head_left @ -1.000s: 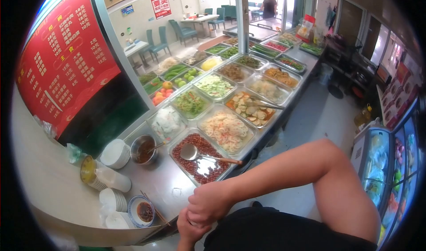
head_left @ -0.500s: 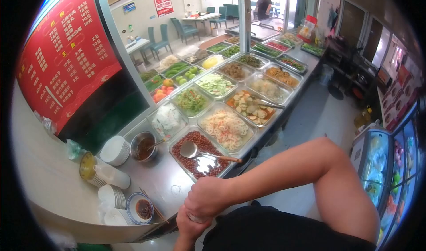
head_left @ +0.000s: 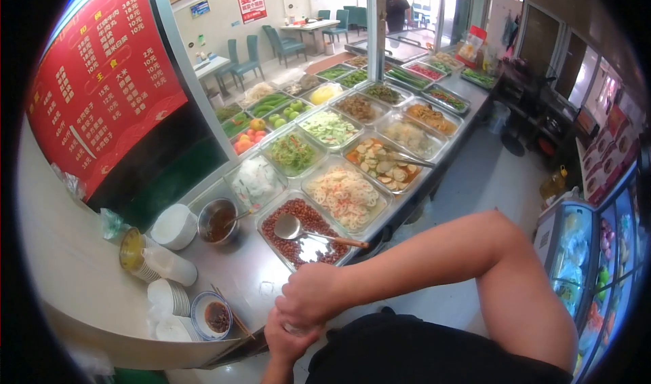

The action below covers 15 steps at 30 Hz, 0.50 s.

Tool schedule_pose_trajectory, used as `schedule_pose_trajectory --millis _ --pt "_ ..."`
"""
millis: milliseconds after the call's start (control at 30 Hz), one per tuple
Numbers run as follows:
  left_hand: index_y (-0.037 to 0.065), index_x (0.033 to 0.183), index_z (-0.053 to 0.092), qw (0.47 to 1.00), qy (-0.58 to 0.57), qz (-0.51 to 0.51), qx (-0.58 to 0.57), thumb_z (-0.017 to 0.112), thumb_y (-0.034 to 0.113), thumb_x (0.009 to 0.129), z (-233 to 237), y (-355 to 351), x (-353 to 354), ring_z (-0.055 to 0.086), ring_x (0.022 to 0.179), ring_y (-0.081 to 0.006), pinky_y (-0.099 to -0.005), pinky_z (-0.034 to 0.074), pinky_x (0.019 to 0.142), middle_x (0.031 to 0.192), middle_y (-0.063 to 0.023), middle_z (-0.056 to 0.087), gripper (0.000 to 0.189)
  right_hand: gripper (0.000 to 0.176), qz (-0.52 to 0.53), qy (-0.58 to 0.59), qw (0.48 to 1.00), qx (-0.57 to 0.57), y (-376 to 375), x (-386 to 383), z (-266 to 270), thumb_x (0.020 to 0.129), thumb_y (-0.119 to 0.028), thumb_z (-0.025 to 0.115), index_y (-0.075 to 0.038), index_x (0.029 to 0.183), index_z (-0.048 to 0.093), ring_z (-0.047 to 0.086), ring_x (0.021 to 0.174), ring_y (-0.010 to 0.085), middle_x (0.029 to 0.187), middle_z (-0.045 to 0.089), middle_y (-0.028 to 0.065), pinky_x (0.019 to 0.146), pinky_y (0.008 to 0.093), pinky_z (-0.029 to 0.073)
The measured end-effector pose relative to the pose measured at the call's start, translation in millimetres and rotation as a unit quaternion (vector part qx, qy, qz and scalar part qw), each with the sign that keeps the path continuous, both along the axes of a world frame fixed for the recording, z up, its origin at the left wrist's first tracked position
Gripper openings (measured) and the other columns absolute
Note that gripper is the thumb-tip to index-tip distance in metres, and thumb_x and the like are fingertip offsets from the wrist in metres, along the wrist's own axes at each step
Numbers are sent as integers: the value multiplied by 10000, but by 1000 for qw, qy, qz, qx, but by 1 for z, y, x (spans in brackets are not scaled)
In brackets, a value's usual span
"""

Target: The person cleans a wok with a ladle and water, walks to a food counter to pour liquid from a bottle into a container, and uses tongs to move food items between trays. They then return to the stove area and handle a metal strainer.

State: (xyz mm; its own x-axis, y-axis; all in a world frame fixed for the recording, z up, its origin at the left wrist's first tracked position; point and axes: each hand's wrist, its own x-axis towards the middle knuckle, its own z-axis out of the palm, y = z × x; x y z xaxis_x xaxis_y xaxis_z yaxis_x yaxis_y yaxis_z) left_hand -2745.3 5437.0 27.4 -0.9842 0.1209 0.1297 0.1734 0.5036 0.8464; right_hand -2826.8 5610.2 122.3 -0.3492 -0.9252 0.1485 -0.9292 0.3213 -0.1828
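Observation:
My right hand (head_left: 312,294) is closed and pressed against my left hand (head_left: 290,336) at the counter's front edge. Something whitish shows between the two hands, too small to make out. Both sets of fingers are curled. Just beyond them is a metal tray of peanuts (head_left: 314,252), with a wooden-handled ladle (head_left: 287,226) lying in it. To the left of my hands, a blue-rimmed bowl (head_left: 196,316) holds dark sauce, and chopsticks (head_left: 234,313) rest beside it.
Trays of lotus root slices (head_left: 342,195) and other dishes run back along the counter (head_left: 224,269). Stacked white bowls (head_left: 174,226) and a metal sauce bowl (head_left: 219,222) stand left. A glass-doored fridge (head_left: 573,248) is at right. A person (head_left: 397,11) stands in the background.
My joined hands have shifted slightly left and up in the view. The person in the background has moved a little left and turned.

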Motion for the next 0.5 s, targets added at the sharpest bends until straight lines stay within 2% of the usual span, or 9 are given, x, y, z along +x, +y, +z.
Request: schedule_pose_trajectory --millis 33,100,133,200,333,400,433,500 --pt "25 1034 508 1000 -1 0 1 872 311 513 -3 -5 -2 580 901 -189 -319 462 775 984 -98 591 697 226 0 -1 1000 1 3 -2 0 760 -269 557 -44 761 537 593 555 272 623 591 98 466 375 448" --pt "18 1075 484 992 70 -87 -58 871 311 517 -9 -16 -6 576 911 -182 -319 460 779 996 -88 587 739 237 171 68 980 -74 9 -7 1 773 -284 555 -47 782 549 583 507 285 584 584 103 455 381 445" --pt "18 1075 484 992 69 -84 -57 871 311 517 -8 -13 -5 576 911 -182 -319 460 779 996 -88 587 739 237 174 66 980 -74 7 -5 2 773 -284 555 -47 782 549 583 507 285 584 584 103 455 381 445" --pt "20 1081 476 998 -4 -30 51 871 306 517 -5 -2 -4 573 910 -177 -319 461 779 991 -89 585 746 243 20 7 1000 11 3 1 4 787 -291 550 -50 807 537 587 536 281 619 592 108 460 373 447" --pt "19 1075 476 999 38 30 -5 868 297 520 -8 1 -1 570 909 -174 -319 461 783 984 -91 584 734 254 -26 -18 1000 6 1 -4 -6 773 -304 562 -55 812 523 579 537 268 623 579 87 447 358 434" --pt "45 966 535 999 34 14 17 830 278 494 0 -3 -4 604 795 -248 -337 477 714 876 -121 595 603 246 78 62 990 -103 7 -8 -9 766 -303 570 -63 776 514 568 519 258 593 553 65 430 351 420" --pt "45 966 535 999 32 14 17 830 278 494 -1 -7 -6 604 795 -248 -337 477 714 876 -121 595 603 246 78 60 990 -103 8 -10 -11 766 -303 570 -63 776 514 568 519 258 593 553 65 430 351 420" --pt "45 945 540 997 46 -62 -9 827 276 496 -4 -14 -9 603 792 -241 -330 476 706 863 -118 593 581 251 180 100 968 -141 10 -13 -15 758 -309 575 -68 747 505 546 490 247 565 527 50 412 349 399"
